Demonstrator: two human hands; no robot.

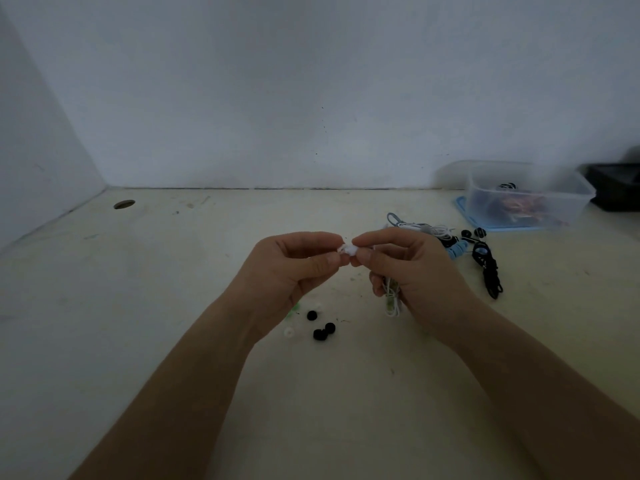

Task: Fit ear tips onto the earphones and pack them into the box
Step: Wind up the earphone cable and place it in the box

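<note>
above the surface's [173, 341] middle, left hand [294, 265] is pinching a white ear tip [345, 250] against the earphone [391, 296] that right hand [412, 271] is gripping; a skewed push could pop the tip loose.

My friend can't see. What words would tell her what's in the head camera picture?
Two bare hands, left hand and right hand, pinch a small white ear tip between their fingertips above a pale table. Loose black ear tips lie below; tangled earphones and a clear plastic box sit at the right.
</note>
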